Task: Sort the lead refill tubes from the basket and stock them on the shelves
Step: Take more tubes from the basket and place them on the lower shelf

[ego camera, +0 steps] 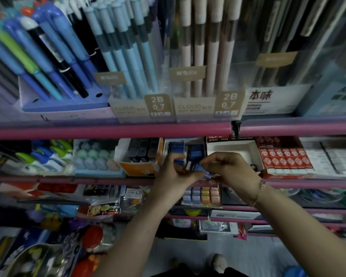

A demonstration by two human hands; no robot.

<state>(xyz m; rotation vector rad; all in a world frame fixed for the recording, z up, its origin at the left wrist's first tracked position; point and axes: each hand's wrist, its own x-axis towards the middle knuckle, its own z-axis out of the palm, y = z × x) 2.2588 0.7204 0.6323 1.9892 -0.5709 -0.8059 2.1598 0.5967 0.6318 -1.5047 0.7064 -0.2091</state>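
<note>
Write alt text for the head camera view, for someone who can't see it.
Two bare hands, left hand and right hand, hold small blue lead refill tubes in front of a white display box of similar blue tubes on a pink-edged shelf. Boxes of mechanical pencils stand on the shelf above.

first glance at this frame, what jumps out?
Both hands meet mid-frame at the middle shelf: the left hand and right hand pinch small blue lead refill tubes before a box of blue tubes. Above the pink shelf rail, light blue mechanical pencils stand in a box marked 2B 0.7.
</note>
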